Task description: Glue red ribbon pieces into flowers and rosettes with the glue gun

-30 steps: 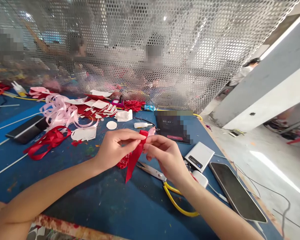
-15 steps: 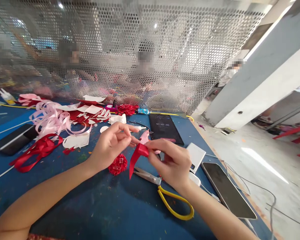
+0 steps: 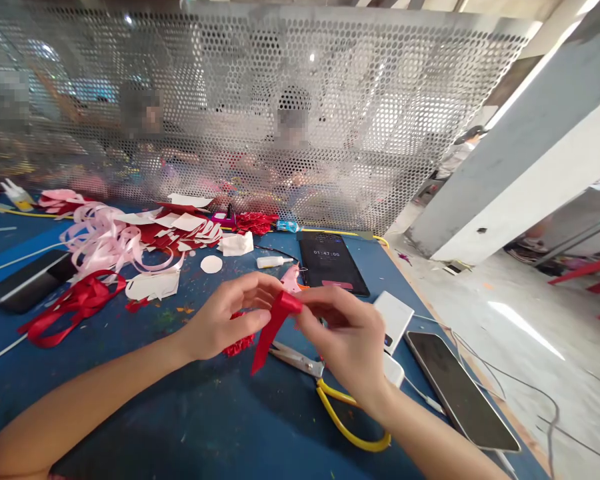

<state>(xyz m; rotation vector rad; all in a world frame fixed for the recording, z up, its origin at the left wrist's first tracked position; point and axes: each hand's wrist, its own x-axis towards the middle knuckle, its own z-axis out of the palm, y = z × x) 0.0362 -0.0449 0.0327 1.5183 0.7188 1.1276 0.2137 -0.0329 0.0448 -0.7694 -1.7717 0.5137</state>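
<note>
A short strip of red ribbon (image 3: 273, 327) is folded over at its top and hangs down over the blue table (image 3: 190, 413). My left hand (image 3: 227, 317) pinches it from the left. My right hand (image 3: 347, 337) pinches the folded top from the right. Both hands hover just above the table. Under my left hand lies a small red ribbon flower (image 3: 239, 343), partly hidden. Yellow-handled scissors (image 3: 325, 387) lie on the table below my right hand.
Pink ribbon (image 3: 105, 237), red ribbon (image 3: 73, 303) and white paper scraps (image 3: 153, 283) lie at the left. A phone showing a timer (image 3: 333, 261), a white power bank (image 3: 394, 317), another phone (image 3: 460, 390) and a glue bottle (image 3: 274, 262) lie nearby. People sit behind the perforated metal screen (image 3: 260, 100).
My left hand came back to the ribbon and pinches it again. Both hands dropped slightly, covering part of the red flower.
</note>
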